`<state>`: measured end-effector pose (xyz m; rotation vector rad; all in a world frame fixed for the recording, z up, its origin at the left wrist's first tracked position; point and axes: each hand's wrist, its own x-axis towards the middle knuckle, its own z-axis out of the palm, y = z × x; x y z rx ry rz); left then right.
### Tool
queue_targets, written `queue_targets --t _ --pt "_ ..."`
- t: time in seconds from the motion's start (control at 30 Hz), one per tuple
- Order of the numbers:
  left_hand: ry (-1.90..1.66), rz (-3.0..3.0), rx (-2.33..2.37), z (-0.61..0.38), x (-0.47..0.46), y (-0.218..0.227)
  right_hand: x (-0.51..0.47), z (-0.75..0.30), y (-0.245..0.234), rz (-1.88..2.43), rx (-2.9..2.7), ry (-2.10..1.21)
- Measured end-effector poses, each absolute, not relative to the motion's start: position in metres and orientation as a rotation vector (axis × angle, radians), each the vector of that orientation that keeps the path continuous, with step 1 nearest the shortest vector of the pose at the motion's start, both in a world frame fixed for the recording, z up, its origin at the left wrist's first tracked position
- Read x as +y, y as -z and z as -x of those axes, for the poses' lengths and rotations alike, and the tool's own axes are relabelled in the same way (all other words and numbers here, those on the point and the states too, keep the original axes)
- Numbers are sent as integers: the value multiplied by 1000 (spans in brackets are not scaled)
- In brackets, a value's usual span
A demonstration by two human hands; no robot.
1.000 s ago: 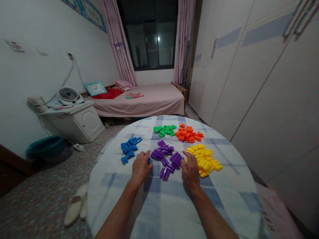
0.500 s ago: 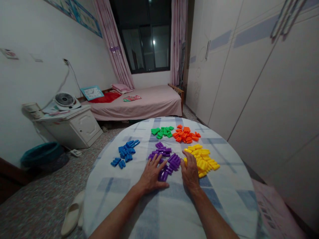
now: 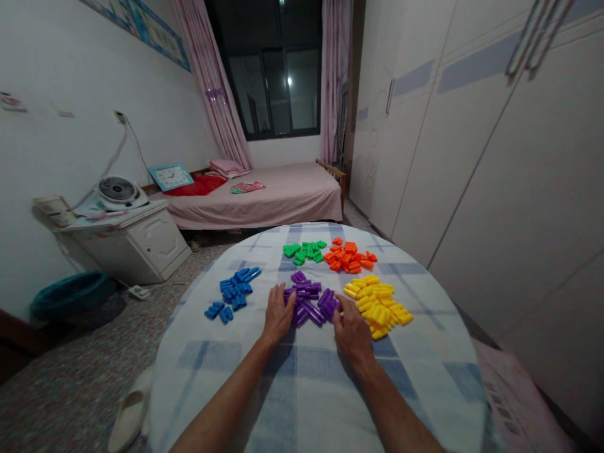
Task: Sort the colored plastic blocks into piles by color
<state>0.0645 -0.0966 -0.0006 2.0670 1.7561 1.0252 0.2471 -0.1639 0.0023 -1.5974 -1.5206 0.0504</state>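
Observation:
Between my two hands lies a loose pile of glossy purple plastic pieces (image 3: 311, 308), short and tube-like. My left hand (image 3: 278, 316) rests against the pile's left side, fingers stretched forward and thumb apart, touching the nearest pieces. On the other side, my right hand (image 3: 353, 330) has its fingers bent and its fingertips against the right edge of the pile. Its thumb stands a little apart from the index finger, and I see nothing gripped. Yellow pieces (image 3: 377, 302) lie just right of my right hand. Blue pieces (image 3: 236, 289) are scattered left of my left hand.
Green pieces (image 3: 306, 251) and orange pieces (image 3: 349, 257) sit in heaps toward the far side of the round table with a checked cloth (image 3: 325, 402). A bed (image 3: 283, 189) stands beyond, a cabinet with a fan (image 3: 120, 192) at left, wardrobes (image 3: 472, 157) at right.
My left hand has moved left off the top of the purple pieces to their side. The nearer purple pieces have shifted away from me into a tighter pile. My right hand has moved slightly left and nearer.

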Motion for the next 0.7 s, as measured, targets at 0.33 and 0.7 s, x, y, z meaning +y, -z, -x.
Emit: queue_targets --t 0.33,0.7 --pt "-947 -2191 1669 -66 -118 -6 -169 -240 -3 1577 -1591 -88" --pt "-697 -2727 1245 -104 -132 -23 -166 -246 -6 1505 -1485 -151"
